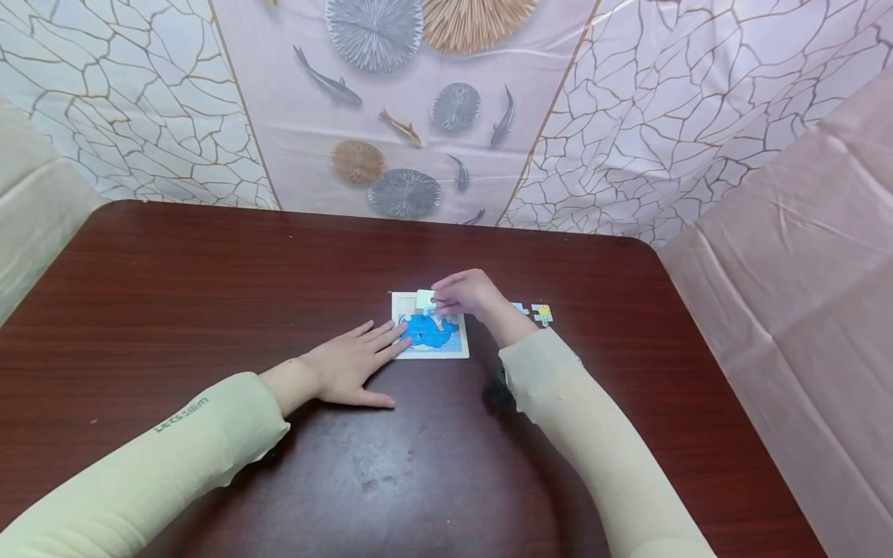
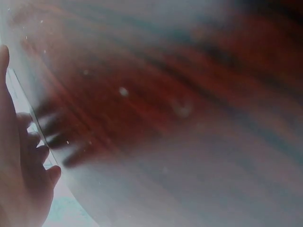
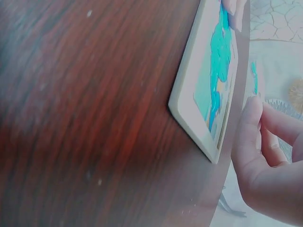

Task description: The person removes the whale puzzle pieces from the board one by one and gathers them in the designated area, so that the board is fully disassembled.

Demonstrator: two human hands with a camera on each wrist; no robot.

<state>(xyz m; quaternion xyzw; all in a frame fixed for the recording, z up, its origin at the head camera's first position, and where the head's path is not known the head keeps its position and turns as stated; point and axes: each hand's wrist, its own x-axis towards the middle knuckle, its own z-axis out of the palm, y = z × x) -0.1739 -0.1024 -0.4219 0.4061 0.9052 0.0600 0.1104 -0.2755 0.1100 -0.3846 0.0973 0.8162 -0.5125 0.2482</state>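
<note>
Beyond the brown table [image 1: 209, 279] hangs patterned cloth [image 1: 412, 101]; right hand [image 1: 469, 293] pinches a puzzle piece [image 1: 423, 299], left hand [image 1: 352, 363] spread.

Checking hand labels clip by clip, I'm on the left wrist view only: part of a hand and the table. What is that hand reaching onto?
Observer: The left hand reaches onto the left side of a puzzle board.
Operator: And the other one?
Observer: The right hand pinches a puzzle piece at the board's far side.
Operator: Any more?
Observer: Yes, a loose piece with a yellow design lies on the table, right of the board.
</note>
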